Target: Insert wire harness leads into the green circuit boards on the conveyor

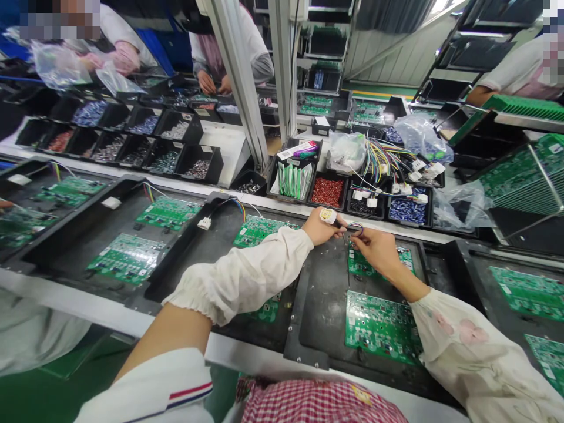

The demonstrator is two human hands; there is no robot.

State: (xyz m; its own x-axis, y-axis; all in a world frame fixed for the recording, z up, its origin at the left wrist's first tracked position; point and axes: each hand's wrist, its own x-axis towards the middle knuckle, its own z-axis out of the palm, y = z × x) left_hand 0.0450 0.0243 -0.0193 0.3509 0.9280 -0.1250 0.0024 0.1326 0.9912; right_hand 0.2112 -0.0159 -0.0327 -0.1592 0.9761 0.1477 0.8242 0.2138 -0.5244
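Observation:
My left hand (pixel 321 228) is closed on a wire harness (pixel 355 228), above the far part of a black tray (pixel 324 276). A white piece with a yellow mark (pixel 328 215) shows at its fingers; whether it belongs to the harness I cannot tell. My right hand (pixel 378 249) pinches the same thin coloured wires from the right, close to the left fingertips. Under my right hand lies a green circuit board (pixel 359 263), partly covered by it. Nearer me in that tray is a second circuit board (pixel 381 326), its right edge hidden by my sleeve.
Trays with boards and wired connectors line up left (pixel 126 257) and right (pixel 529 291). Behind stand bins of red parts (pixel 326 192), blue parts (pixel 408 210) and wire harnesses (pixel 381 158). A metal post (pixel 242 88) rises beyond. Co-workers sit across the line.

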